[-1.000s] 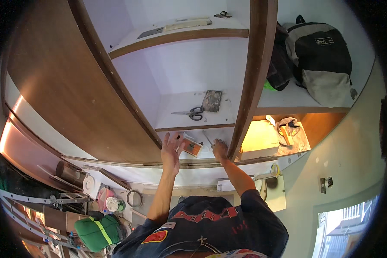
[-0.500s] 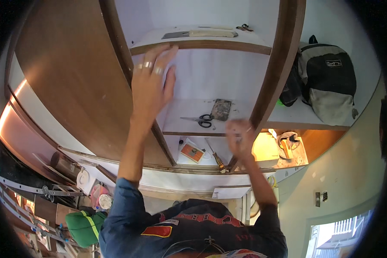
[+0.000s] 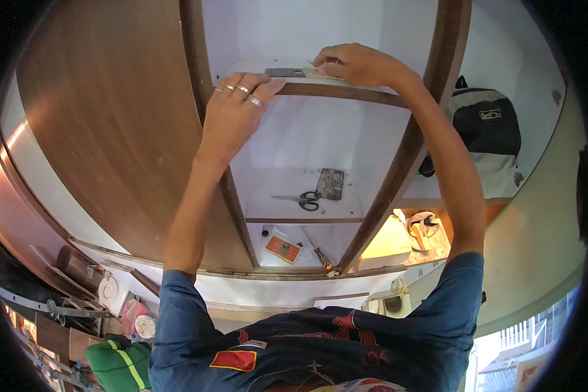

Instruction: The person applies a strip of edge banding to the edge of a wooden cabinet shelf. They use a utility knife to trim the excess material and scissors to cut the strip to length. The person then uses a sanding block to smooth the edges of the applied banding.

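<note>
Flat tool (image 3: 285, 72) under half-curled right hand (image 3: 362, 64), beside left hand (image 3: 235, 116) bent over far shelf edge (image 3: 346, 93), can't really tell if gripped by either, could drop off if pinched loosely.

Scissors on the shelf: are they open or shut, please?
Shut: the scissors show their blades lying together, forming one narrow point.

Left grip (image 3: 232, 123) reaches forward, right grip (image 3: 360, 64) bends leftward, both backs showing.

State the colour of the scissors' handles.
The scissors' handles are black, seen best in the head view.
</note>
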A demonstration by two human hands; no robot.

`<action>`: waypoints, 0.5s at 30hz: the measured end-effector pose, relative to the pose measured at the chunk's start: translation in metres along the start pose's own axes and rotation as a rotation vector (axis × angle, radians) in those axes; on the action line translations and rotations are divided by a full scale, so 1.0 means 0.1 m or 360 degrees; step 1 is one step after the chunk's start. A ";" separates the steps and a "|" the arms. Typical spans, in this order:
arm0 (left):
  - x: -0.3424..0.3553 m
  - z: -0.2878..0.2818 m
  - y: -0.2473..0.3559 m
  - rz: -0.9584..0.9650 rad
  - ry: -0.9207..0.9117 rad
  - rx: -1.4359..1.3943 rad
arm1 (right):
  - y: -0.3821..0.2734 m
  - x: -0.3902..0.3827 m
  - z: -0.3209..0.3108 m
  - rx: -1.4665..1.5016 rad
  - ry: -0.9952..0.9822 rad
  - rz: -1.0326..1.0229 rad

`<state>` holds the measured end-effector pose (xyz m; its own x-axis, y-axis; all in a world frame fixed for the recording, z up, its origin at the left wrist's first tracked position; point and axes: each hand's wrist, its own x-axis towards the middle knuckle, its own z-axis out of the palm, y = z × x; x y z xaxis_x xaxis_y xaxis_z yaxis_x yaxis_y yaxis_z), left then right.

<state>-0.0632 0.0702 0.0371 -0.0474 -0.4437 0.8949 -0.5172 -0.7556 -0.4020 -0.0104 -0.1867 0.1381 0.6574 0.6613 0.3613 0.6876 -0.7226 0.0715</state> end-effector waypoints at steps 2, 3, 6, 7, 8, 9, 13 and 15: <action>-0.07 -0.01 0.03 -0.0039 0.0072 -0.0033 | 0.05 0.04 -0.03 -0.0014 -0.0075 -0.0010; -0.10 -0.01 0.07 -0.0056 0.0112 -0.0053 | 0.06 0.05 -0.04 -0.0004 -0.0071 0.0026; -0.39 0.04 0.30 -0.0247 0.0178 -0.0272 | 0.06 0.07 -0.01 0.0143 -0.0105 0.0133; -0.44 0.13 0.41 -0.0339 0.0264 -0.0499 | 0.07 0.07 -0.03 0.0246 -0.0151 0.0182; -0.44 0.18 0.54 -0.0527 0.0263 -0.0749 | 0.08 0.07 -0.06 0.0349 -0.0194 0.0233; -0.43 0.23 0.67 -0.0713 0.0258 -0.1001 | 0.09 0.05 -0.10 0.0452 -0.0199 0.0256; -0.43 0.39 0.86 -0.1374 0.0232 -0.1874 | -0.03 0.03 -0.15 0.0575 -0.0073 0.0199; -0.41 0.44 0.91 -0.1458 0.0227 -0.2066 | -0.26 -0.16 -0.22 0.0236 0.0272 0.0034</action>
<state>-0.0703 -0.0019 -0.0444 0.6371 0.0122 0.7707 -0.7554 0.2082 0.6213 -0.0455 -0.1828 0.1506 0.6192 0.5934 0.5142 0.7201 -0.6903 -0.0706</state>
